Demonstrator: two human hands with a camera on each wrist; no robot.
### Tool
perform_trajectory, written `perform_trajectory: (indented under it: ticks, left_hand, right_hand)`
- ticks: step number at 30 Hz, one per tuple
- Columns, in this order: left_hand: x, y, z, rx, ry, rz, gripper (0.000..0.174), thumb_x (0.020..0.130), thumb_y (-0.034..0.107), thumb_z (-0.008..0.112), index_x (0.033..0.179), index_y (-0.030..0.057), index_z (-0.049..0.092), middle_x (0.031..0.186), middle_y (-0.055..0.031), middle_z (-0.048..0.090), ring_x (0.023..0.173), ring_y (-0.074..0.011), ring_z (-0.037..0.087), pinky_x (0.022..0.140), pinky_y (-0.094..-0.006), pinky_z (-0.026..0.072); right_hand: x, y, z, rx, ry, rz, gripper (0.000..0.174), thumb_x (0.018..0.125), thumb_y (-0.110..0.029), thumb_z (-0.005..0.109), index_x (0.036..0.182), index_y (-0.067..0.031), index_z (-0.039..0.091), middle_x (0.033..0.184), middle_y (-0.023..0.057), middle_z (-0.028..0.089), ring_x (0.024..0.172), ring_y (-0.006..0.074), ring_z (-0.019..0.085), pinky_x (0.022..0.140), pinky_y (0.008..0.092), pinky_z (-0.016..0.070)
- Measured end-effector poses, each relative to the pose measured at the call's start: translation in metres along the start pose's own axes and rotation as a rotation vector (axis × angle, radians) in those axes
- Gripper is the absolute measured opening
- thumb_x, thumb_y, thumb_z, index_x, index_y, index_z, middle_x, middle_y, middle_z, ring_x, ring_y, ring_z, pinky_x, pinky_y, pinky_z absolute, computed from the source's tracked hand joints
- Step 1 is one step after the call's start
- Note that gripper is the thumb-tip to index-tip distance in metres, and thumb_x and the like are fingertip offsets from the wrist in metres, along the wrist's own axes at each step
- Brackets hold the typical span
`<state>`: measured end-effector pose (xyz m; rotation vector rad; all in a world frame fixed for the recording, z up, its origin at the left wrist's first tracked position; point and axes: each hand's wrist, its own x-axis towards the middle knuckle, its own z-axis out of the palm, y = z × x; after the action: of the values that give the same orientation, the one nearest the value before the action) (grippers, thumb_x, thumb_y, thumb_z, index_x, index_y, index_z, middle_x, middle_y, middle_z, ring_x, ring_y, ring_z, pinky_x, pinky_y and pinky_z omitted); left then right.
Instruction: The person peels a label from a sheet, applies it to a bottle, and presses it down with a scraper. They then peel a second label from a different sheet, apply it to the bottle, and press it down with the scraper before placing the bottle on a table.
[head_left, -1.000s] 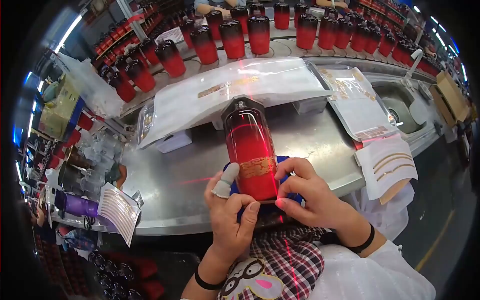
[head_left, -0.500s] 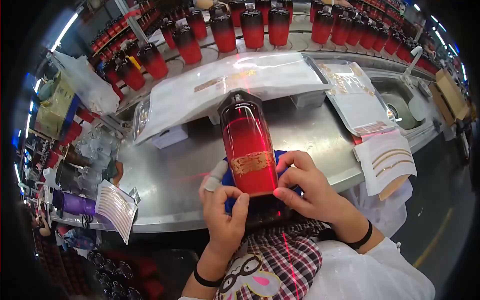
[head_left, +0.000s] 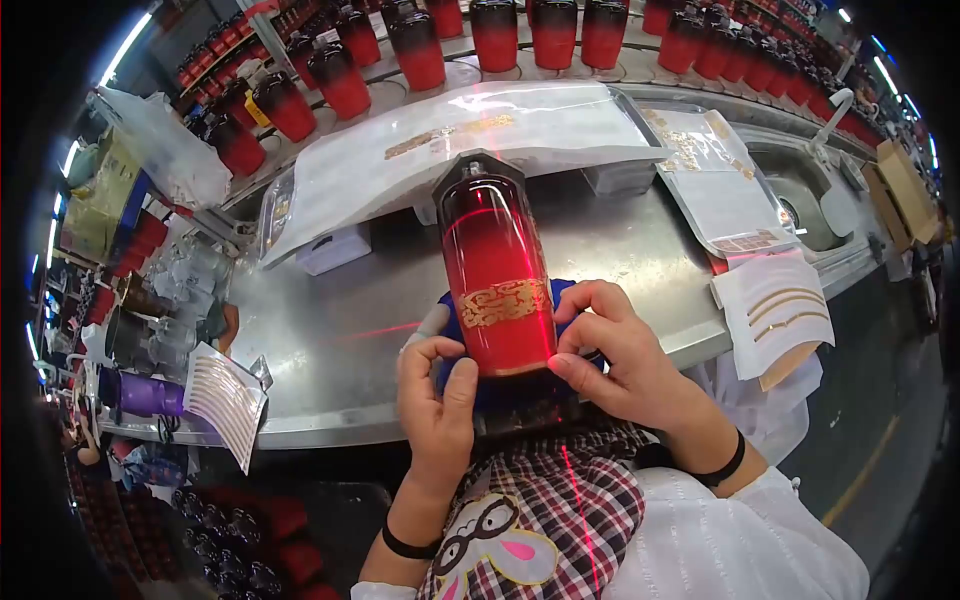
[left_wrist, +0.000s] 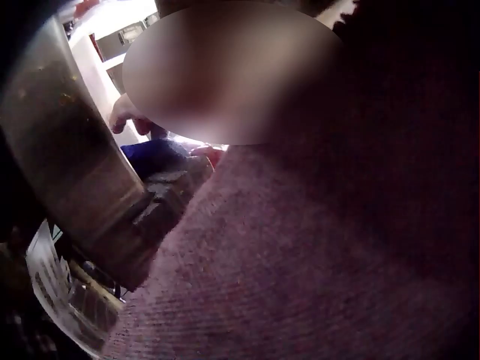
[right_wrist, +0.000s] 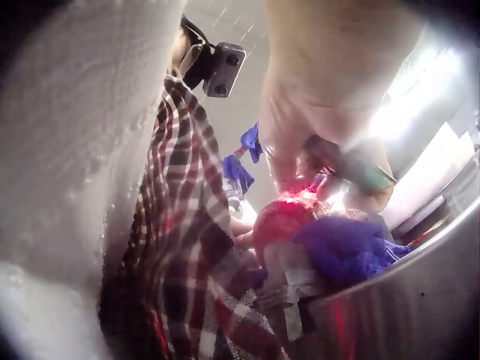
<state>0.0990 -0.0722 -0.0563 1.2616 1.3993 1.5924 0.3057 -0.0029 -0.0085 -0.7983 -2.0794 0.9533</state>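
Head view: my left hand (head_left: 436, 400) and right hand (head_left: 625, 365), fingers bent, flank the base of the red bottle (head_left: 495, 250); whether they pinch anything I cannot tell. It lies over blue cloth (right_wrist: 349, 249), neck (head_left: 475, 169) away.

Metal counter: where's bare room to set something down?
Bare counter lies between the striped sheet and the left hand, and between the bottle and the tray on the right. Crowded: the bottle's near end, with that hand, the right hand and blue cloth, and the back, covered by long white paper.
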Motion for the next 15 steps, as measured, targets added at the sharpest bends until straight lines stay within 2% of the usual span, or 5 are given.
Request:
perform_trajectory:
  ticks: [5,8,15]
  left_hand:
    - [0.002,-0.001,0.009,0.124,-0.012,0.126,0.049,0.094,0.024,0.066,0.13,-0.0016,0.045,0.134,-0.0188,0.046,0.127,-0.0275,0.045,0.109,-0.0399,0.0316]
    - [0.001,-0.001,0.008,0.102,-0.034,0.074,0.056,0.094,0.026,0.066,0.134,-0.003,0.041,0.135,-0.0188,0.044,0.129,-0.0272,0.042,0.111,-0.0397,0.0298]
    - [0.003,0.002,0.012,0.043,-0.055,0.073,0.054,0.096,0.025,0.063,0.135,-0.0043,0.04,0.135,-0.0184,0.045,0.131,-0.0267,0.041,0.113,-0.0392,0.0277]
  right_hand:
    - [0.0,-0.001,-0.002,-0.023,-0.007,-0.006,0.015,0.085,-0.013,0.072,0.084,-0.0047,0.059,0.106,0.0124,0.053,0.105,0.0317,0.05,0.092,0.0402,0.0412]
    - [-0.001,-0.002,-0.004,-0.034,-0.01,0.014,0.013,0.087,-0.011,0.071,0.084,-0.0036,0.06,0.109,0.0103,0.052,0.097,0.0199,0.051,0.079,0.0302,0.044]
    - [-0.001,0.002,-0.005,-0.071,0.005,-0.001,0.013,0.087,-0.011,0.071,0.083,-0.0042,0.06,0.109,0.0097,0.053,0.1,0.021,0.05,0.082,0.0312,0.043]
